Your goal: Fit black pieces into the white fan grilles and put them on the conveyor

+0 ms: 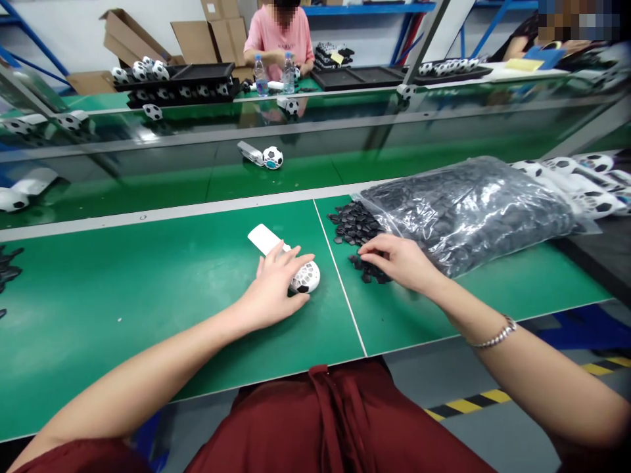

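Observation:
A white device with a round football-patterned head and a flat white handle lies on the green worktop. My left hand holds it from above, fingers over the head and thumb at its near side. Some panels of the head are black, others show bare white recesses. My right hand is closed in a pinch at a small group of black pieces. Whatever is between its fingertips is too small to make out. Just behind lies a larger heap of flat black pieces, spilling from a clear plastic bag full of them.
Beyond the worktop's pale edge runs a green conveyor belt carrying another football-headed device. More such devices are piled at right. Loose black pieces lie far left. Across the belt sits a person in pink, near black trays.

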Action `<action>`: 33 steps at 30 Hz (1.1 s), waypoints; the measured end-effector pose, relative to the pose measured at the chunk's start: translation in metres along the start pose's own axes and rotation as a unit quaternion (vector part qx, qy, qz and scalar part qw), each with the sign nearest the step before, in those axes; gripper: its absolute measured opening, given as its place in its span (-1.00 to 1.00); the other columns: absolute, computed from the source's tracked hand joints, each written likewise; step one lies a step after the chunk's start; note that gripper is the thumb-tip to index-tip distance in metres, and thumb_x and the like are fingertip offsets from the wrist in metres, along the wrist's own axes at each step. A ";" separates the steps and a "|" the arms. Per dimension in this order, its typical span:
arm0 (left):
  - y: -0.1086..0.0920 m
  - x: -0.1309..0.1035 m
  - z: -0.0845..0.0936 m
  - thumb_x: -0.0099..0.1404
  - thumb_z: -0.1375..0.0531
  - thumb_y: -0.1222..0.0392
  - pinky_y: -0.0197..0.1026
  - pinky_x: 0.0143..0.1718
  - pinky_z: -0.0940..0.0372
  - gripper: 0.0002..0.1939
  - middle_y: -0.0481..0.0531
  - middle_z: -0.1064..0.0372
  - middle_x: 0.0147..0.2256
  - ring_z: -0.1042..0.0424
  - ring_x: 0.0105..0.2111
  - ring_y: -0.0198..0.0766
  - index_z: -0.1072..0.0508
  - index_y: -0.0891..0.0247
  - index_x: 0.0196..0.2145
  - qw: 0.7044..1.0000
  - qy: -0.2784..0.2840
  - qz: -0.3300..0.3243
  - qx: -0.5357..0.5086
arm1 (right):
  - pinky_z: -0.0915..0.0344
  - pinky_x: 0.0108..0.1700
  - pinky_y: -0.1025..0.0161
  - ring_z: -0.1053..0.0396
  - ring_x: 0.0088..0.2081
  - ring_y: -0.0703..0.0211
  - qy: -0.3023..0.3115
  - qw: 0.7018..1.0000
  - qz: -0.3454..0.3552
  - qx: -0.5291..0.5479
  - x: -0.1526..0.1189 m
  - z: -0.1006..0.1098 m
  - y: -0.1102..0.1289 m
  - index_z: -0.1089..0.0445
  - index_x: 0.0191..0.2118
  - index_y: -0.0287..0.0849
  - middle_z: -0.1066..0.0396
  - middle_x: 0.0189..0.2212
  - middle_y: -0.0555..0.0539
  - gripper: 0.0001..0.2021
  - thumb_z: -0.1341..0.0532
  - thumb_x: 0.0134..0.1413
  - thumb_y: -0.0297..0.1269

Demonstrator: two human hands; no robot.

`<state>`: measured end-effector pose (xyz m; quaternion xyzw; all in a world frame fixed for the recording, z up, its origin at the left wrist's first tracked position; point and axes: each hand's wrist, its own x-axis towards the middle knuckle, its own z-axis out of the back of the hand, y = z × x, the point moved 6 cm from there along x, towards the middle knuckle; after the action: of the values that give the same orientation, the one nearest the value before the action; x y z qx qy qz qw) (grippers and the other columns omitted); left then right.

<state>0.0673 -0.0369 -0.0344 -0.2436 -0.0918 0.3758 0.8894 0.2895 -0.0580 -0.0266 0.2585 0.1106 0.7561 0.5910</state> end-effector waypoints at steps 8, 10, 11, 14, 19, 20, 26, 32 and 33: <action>-0.003 0.008 -0.004 0.03 -0.22 0.32 0.15 0.21 0.15 -0.48 0.07 -0.12 0.13 0.27 0.25 -0.04 -0.25 0.19 -0.01 0.989 0.035 -0.109 -0.096 | -0.28 -0.19 0.14 -0.30 -0.26 0.06 0.073 0.968 0.119 -0.207 0.001 -0.032 0.015 -0.44 -0.22 -0.26 -0.44 -0.30 -0.14 -0.82 -0.10 0.12 -0.40; -0.001 0.008 -0.002 0.03 -0.24 0.28 0.14 0.21 0.15 -0.49 0.07 -0.05 0.17 0.30 0.26 -0.04 -0.27 0.20 -0.02 0.987 0.045 -0.104 -0.116 | -0.27 -0.22 0.14 -0.29 -0.28 0.04 0.087 0.953 0.145 -0.250 0.003 -0.037 0.015 -0.44 -0.24 -0.30 -0.44 -0.32 -0.18 -0.80 -0.07 0.12 -0.46; 0.000 0.008 -0.001 0.03 -0.26 0.24 0.14 0.21 0.15 -0.50 0.08 -0.04 0.17 0.31 0.26 -0.04 -0.28 0.21 -0.04 0.987 0.037 -0.095 -0.126 | -0.26 -0.23 0.12 -0.28 -0.29 0.03 0.093 0.949 0.155 -0.259 0.004 -0.038 0.015 -0.44 -0.24 -0.31 -0.43 -0.32 -0.20 -0.79 -0.06 0.11 -0.48; 0.001 0.009 -0.001 0.04 -0.28 0.16 0.11 0.22 0.15 -0.55 0.08 -0.12 0.14 0.29 0.26 -0.07 -0.32 0.22 -0.09 0.985 0.005 -0.082 -0.151 | -0.26 -0.21 0.11 -0.29 -0.27 0.04 0.094 0.962 0.161 -0.201 0.005 -0.036 0.023 -0.41 -0.19 -0.29 -0.42 -0.31 -0.18 -0.77 -0.04 0.12 -0.48; 0.000 0.012 -0.004 0.01 -0.24 0.29 0.07 0.22 0.12 -0.51 0.06 -0.20 0.08 0.24 0.25 -0.10 -0.28 0.22 -0.06 0.979 0.035 -0.115 -0.164 | -0.29 -0.26 0.23 -0.32 -0.32 0.18 0.060 0.992 0.103 0.031 0.005 -0.026 0.056 -0.36 -0.27 -0.18 -0.41 -0.36 -0.08 -0.86 -0.08 0.14 -0.31; 0.000 0.013 -0.004 0.00 -0.24 0.30 0.06 0.22 0.12 -0.48 0.06 -0.20 0.08 0.23 0.25 -0.10 -0.26 0.22 -0.04 0.978 0.040 -0.120 -0.165 | -0.28 -0.27 0.24 -0.33 -0.33 0.19 0.065 0.991 0.105 0.057 0.004 -0.027 0.065 -0.35 -0.32 -0.17 -0.41 -0.38 -0.06 -0.87 -0.08 0.14 -0.30; -0.001 0.014 -0.003 -0.02 -0.23 0.33 0.00 0.23 0.13 -0.46 0.05 -0.21 0.06 0.23 0.25 -0.12 -0.26 0.24 -0.04 0.976 0.036 -0.133 -0.168 | -0.21 -0.20 0.22 -0.32 -0.24 0.18 0.111 0.974 0.179 0.084 0.000 -0.042 0.095 -0.37 -0.27 -0.14 -0.41 -0.33 -0.06 -0.83 -0.04 0.20 -0.32; -0.005 0.013 -0.003 -0.01 -0.25 0.28 0.04 0.23 0.14 -0.48 0.06 -0.24 0.03 0.19 0.25 -0.09 -0.27 0.23 -0.05 0.977 0.031 -0.145 -0.156 | -0.16 -0.23 0.22 -0.30 -0.25 0.19 0.057 0.975 0.206 0.067 -0.002 -0.043 0.100 -0.42 -0.25 -0.09 -0.39 -0.33 -0.05 -0.83 -0.06 0.19 -0.33; -0.005 0.014 -0.003 -0.01 -0.26 0.26 0.04 0.23 0.14 -0.48 0.06 -0.24 0.03 0.19 0.25 -0.09 -0.27 0.23 -0.05 0.976 0.032 -0.145 -0.157 | -0.17 -0.23 0.23 -0.30 -0.26 0.21 0.058 0.976 0.189 0.087 -0.001 -0.043 0.099 -0.41 -0.26 -0.09 -0.39 -0.34 -0.04 -0.84 -0.08 0.18 -0.33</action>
<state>0.0807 -0.0311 -0.0349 -0.3762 -0.1559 0.2160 0.8874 0.1842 -0.0810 -0.0162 0.2805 0.1593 0.8554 0.4053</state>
